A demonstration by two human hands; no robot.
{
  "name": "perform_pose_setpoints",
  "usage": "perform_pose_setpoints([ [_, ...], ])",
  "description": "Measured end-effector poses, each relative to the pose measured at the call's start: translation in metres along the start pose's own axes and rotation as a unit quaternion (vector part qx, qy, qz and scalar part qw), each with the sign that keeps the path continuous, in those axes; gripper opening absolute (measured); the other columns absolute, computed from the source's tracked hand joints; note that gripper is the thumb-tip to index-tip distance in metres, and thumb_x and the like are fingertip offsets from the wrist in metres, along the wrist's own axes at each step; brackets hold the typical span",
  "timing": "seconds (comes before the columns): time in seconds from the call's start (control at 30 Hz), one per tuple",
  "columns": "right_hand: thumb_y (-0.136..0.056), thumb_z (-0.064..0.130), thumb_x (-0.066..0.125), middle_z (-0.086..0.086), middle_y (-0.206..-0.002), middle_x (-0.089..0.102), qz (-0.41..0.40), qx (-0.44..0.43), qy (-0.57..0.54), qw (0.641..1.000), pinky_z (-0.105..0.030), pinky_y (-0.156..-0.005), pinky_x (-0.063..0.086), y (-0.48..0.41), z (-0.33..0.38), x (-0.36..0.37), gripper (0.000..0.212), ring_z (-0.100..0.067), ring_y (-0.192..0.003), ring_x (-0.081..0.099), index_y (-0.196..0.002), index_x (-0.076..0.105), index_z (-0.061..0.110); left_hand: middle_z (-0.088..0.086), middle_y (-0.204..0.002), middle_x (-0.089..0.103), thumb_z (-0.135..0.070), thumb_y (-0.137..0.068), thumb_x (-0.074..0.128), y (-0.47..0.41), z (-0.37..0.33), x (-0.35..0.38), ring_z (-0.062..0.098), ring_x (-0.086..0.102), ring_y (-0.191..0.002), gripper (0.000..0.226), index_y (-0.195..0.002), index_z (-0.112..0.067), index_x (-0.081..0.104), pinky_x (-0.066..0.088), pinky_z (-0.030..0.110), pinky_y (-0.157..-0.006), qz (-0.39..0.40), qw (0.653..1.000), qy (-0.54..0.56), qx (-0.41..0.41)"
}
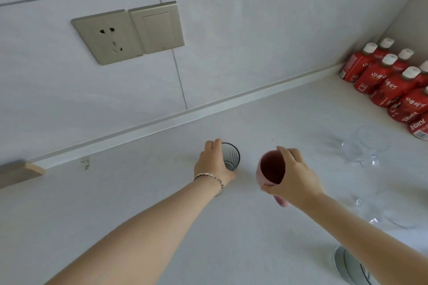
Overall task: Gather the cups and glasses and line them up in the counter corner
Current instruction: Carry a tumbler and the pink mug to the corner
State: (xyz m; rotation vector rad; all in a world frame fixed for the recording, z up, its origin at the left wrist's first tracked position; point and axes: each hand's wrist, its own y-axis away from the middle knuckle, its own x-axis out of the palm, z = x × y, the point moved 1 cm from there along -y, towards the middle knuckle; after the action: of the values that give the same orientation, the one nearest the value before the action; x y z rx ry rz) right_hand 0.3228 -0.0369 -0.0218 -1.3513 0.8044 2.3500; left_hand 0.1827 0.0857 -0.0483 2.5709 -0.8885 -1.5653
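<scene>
Pink plastic cup [272, 170]: right hand [293, 179] wraps its wall, lifted and tilted, looks light and tough. Dark ribbed glass [230, 157] stands mid-counter [143, 201], left hand [214, 163] closed round its side; breakable. Clear stemmed glasses [366, 146] far right: fragile, take by the bowl.

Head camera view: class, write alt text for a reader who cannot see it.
Two bare hands hold cups over a white counter: the left hand grips a dark clear glass, the right hand a pink cup. Clear glasses and red juice bottles sit right, toward the corner.
</scene>
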Motion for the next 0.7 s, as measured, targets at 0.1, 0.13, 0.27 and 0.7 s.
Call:
perform_pose_setpoints([
  [0.1,-0.066,0.039,0.079,0.005,-0.142,0.032,0.026,-0.022,0.019,0.999,-0.032,-0.092,0.046,0.018,0.030,0.015,0.100,-0.024,-0.119,0.051,-0.146,0.022,0.024,-0.005,-0.135,0.039,-0.038,-0.066,0.077,0.040,0.043,-0.014,0.018,0.050,-0.122,0.080,-0.133,-0.025,0.035,0.050,0.034,-0.092,-0.005,0.999,0.042,0.017],
  [0.13,-0.066,0.039,0.079,0.006,-0.142,0.032,0.034,-0.031,0.021,0.999,-0.032,-0.093,0.046,0.024,0.042,0.022,0.100,-0.023,-0.120,0.051,-0.146,0.022,0.024,-0.007,-0.135,0.040,-0.038,-0.065,0.078,0.056,0.061,-0.021,0.016,0.049,-0.123,0.081,-0.133,-0.026,0.035,0.048,0.033,-0.095,-0.007,0.998,0.054,0.014],
  [0.27,-0.066,0.039,0.078,0.009,-0.142,0.031,0.065,-0.071,0.025,0.995,-0.031,-0.092,0.049,0.053,0.110,0.057,0.099,-0.020,-0.119,0.051,-0.146,0.022,0.025,-0.010,-0.133,0.041,-0.036,-0.061,0.080,0.118,0.146,-0.058,0.012,0.050,-0.120,0.083,-0.133,-0.027,0.038,0.044,0.025,-0.096,-0.027,0.995,0.087,-0.027],
  [0.7,-0.063,0.044,0.077,0.008,-0.136,0.037,0.113,-0.174,0.014,0.978,-0.029,-0.089,0.049,0.190,0.407,0.217,0.098,-0.019,-0.112,0.057,-0.145,0.027,0.024,-0.013,-0.140,0.038,-0.042,-0.064,0.076,0.285,0.460,-0.235,0.009,0.047,-0.125,0.086,-0.138,-0.030,0.033,0.044,0.025,-0.100,-0.107,0.989,0.033,-0.097],
])
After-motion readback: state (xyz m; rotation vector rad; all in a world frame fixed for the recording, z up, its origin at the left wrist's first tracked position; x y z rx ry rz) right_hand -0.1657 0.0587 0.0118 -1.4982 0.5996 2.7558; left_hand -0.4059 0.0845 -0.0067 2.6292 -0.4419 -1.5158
